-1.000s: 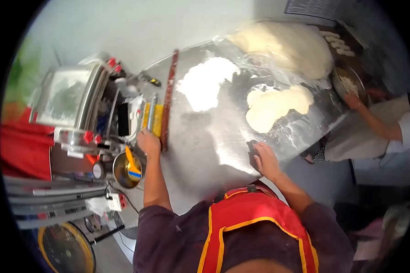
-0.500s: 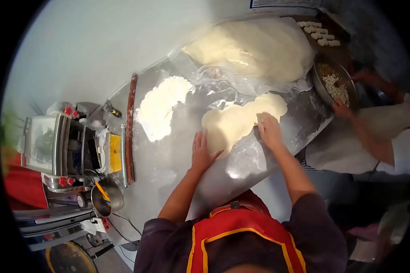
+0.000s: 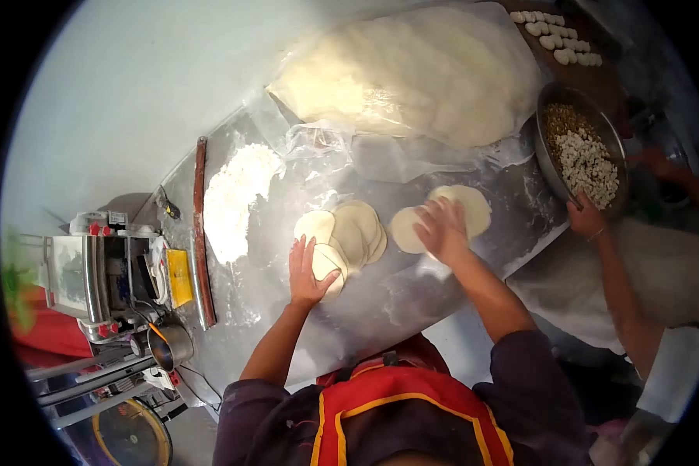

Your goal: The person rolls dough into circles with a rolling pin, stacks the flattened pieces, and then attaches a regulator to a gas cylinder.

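My left hand (image 3: 306,279) rests at the left edge of a loose pile of flat dough rounds (image 3: 357,233), thumb apart and fingers stretched over the nearest ones. The thin pale rounds overlap one another on the metal work table (image 3: 365,303). Farther right, my right hand (image 3: 444,231) lies over another overlapping group of dough rounds (image 3: 476,208), its fingers spread and slightly blurred. Part of that group is hidden beneath the palm. A gap of metal surface separates the two groups.
Behind the rounds lies a large dough mass (image 3: 412,70) under clear plastic. Loose flour (image 3: 241,202) and a rolling pin (image 3: 200,225) are at left. At right, a person's hand (image 3: 588,216) touches a metal bowl (image 3: 542,128) of crumbly filling. Shaped dough pieces (image 3: 559,43) sit behind.
The joined row of dough rounds has parted into two groups. My left hand has shifted left with one pile, while my right hand stays with the other. The view has shifted too.
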The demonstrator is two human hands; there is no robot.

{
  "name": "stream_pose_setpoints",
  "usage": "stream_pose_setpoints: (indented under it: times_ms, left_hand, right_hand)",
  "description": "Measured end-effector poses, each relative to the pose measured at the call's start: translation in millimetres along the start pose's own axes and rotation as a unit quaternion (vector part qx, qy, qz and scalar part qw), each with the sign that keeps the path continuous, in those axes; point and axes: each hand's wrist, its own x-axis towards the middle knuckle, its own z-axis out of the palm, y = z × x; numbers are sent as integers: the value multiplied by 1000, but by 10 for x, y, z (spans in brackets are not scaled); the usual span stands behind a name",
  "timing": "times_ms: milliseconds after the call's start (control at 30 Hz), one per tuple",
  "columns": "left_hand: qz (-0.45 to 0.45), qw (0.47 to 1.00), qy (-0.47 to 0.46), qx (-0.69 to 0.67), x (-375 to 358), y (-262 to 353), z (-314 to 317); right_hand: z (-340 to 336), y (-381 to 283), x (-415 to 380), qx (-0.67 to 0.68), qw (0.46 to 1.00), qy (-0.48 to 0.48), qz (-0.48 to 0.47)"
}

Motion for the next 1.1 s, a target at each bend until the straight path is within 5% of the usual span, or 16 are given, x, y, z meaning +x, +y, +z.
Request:
stream_pose_setpoints:
  times_ms: [267,400,600,767,867,933,967,1000,1100]
  left_hand:
    - [-2,1000,13,4,133,230,187]
    - [-40,999,-23,13,438,632,513]
    - [17,998,-4,-54,1193,1234,1290]
    - [-51,997,-62,2,1411,1543,1218]
    - [-129,975,-30,-180,1460,1549,933]
    - [-104,954,5,-281,1635,1614,662]
    - [-96,950,32,-295,1749,1726,531]
    - [-85,946,57,-308,1845,1814,443]
    - [23,960,-20,-279,1826,1581,320]
  right_hand:
    - [-601,1109,-443,-84,987,-25,136]
    - [-582,945,-429,-95,982,-17,162]
    - [-560,709,-618,-58,982,-1,180]
    - [-810,90,-479,120,980,-20,160]
    - [-722,-334,-106,326,919,-50,217]
    - [-498,-560,130,647,695,-39,311]
    - [-473,-688,240,707,620,-41,337]
    - [-486,-809,340,714,612,-52,336]
    - [-528,-1071,653,593,765,-73,241]
